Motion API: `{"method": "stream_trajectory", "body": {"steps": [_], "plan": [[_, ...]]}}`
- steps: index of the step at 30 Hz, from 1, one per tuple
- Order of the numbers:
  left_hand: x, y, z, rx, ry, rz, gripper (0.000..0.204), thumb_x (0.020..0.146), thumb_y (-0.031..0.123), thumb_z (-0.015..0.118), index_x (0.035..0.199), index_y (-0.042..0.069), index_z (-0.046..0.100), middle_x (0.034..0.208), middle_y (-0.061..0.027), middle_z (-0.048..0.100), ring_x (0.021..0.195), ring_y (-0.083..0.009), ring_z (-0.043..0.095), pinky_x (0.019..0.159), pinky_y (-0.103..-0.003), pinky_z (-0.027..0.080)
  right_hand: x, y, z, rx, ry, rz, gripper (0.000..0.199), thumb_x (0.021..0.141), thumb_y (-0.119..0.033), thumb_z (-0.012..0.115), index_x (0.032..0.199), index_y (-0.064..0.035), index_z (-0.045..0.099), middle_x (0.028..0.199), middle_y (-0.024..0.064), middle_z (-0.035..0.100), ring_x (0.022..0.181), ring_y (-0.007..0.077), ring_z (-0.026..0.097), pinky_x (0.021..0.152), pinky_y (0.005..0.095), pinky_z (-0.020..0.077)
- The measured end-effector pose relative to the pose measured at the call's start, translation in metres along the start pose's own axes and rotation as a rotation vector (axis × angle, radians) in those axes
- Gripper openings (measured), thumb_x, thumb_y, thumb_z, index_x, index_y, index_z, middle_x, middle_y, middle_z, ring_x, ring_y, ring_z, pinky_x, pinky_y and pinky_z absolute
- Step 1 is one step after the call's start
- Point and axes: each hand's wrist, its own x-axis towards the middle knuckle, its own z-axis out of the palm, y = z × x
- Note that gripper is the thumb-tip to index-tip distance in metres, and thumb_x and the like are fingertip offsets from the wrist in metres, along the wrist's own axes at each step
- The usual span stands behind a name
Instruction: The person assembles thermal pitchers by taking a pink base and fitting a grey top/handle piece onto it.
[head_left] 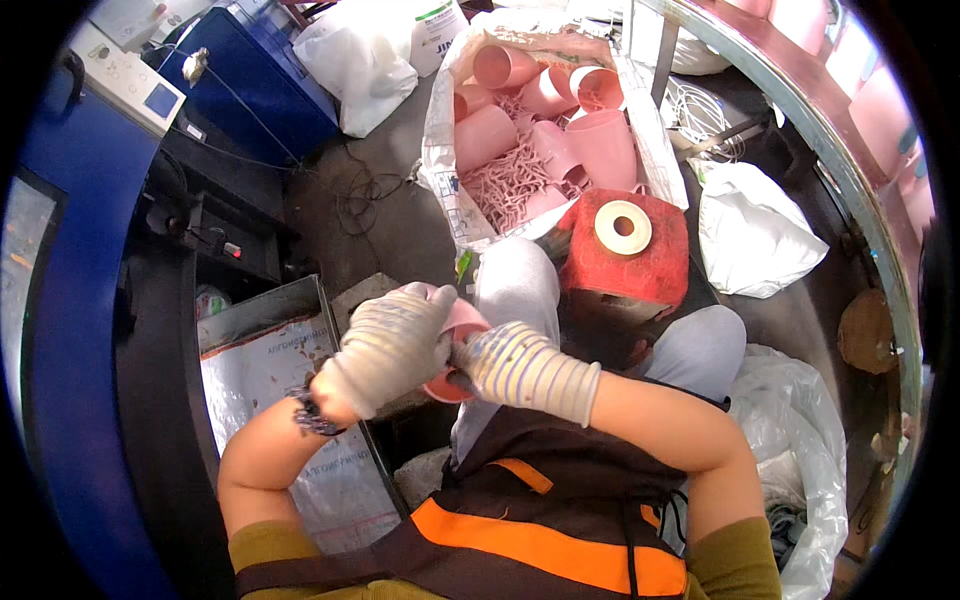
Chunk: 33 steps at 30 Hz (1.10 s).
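Note:
Both my hands wear striped knit work gloves and meet in front of my lap. Between them is a pink plastic cup [466, 318], mostly hidden by the gloves. My left hand [396, 335] is closed over its left side, while my right hand [512, 362] grips it from the right with fingers curled. Whether a small tool is in my right fingers cannot be made out. Beyond my knees stands a white woven sack [438, 150] holding several pink cups [604, 145] and thin pink plastic trimmings [505, 190].
A red block-shaped container [640, 275] with a cream ring [623, 228] on top stands between my knees and the sack. At left is a lined metal bin [260, 375] beside blue machinery [80, 260]. White bags [758, 228] and a clear plastic bag [790, 420] lie right, near a curved-looking metal frame [850, 150].

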Motion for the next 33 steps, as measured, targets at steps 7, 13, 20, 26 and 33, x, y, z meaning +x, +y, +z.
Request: {"method": "stream_trajectory", "body": {"steps": [7,13,20,26,33], "plan": [[0.024,-0.054,0.029,-0.34,-0.41,0.006,0.03,0.079,0.019,0.056,0.104,0.013,0.071,0.095,-0.0177,0.069,0.09,-0.0347,0.065,0.081,-0.039,0.051,-0.021,-0.034,0.01,-0.065,0.26,-0.239,0.018,0.086,-0.024,0.053,0.087,-0.0073,0.058,0.067,0.0097,0.061,0.055,0.0251,0.064,0.042,0.0398,0.0466],[0.022,-0.031,0.008,-0.434,-0.509,0.151,0.03,0.083,0.021,0.055,0.108,0.012,0.069,0.101,-0.0166,0.068,0.098,-0.0337,0.063,0.087,-0.039,0.048,-0.045,-0.037,0.002,0.101,0.283,-0.187,0.02,0.092,-0.025,0.047,0.099,-0.0097,0.059,0.071,0.0132,0.062,0.059,0.0279,0.065,0.046,0.0418,0.0482],[0.014,0.006,-0.036,-0.516,0.233,0.432,0.017,0.081,0.017,0.065,0.094,0.005,0.067,0.095,-0.0145,0.066,0.085,-0.029,0.066,0.074,-0.037,0.052,-0.049,0.016,0.001,0.551,0.75,0.054,0.023,0.094,-0.027,0.054,0.108,-0.0083,0.059,0.083,0.0163,0.064,0.075,0.036,0.064,0.065,0.0414,0.0499],[0.01,0.025,-0.017,0.071,0.327,0.625,0.019,0.075,0.032,0.07,0.076,0.014,0.065,0.079,-0.0011,0.057,0.067,-0.0219,0.06,0.054,-0.037,0.045,-0.077,0.015,-0.016,1.26,0.559,0.291,0.037,0.09,-0.019,0.065,0.12,0.0003,0.055,0.1,0.0155,0.06,0.078,0.0211,0.064,0.067,0.0332,0.0528],[0.02,0.028,-0.036,-0.531,0.273,0.848,0.016,0.074,0.031,0.069,0.072,0.016,0.067,0.068,-0.003,0.058,0.059,-0.0248,0.058,0.051,-0.037,0.045,-0.103,0.014,-0.056,0.322,0.461,-0.193,0.052,0.082,-0.047,0.066,0.118,-0.0112,0.059,0.116,0.0155,0.058,0.076,0.0329,0.066,0.068,0.0395,0.0536]]}}
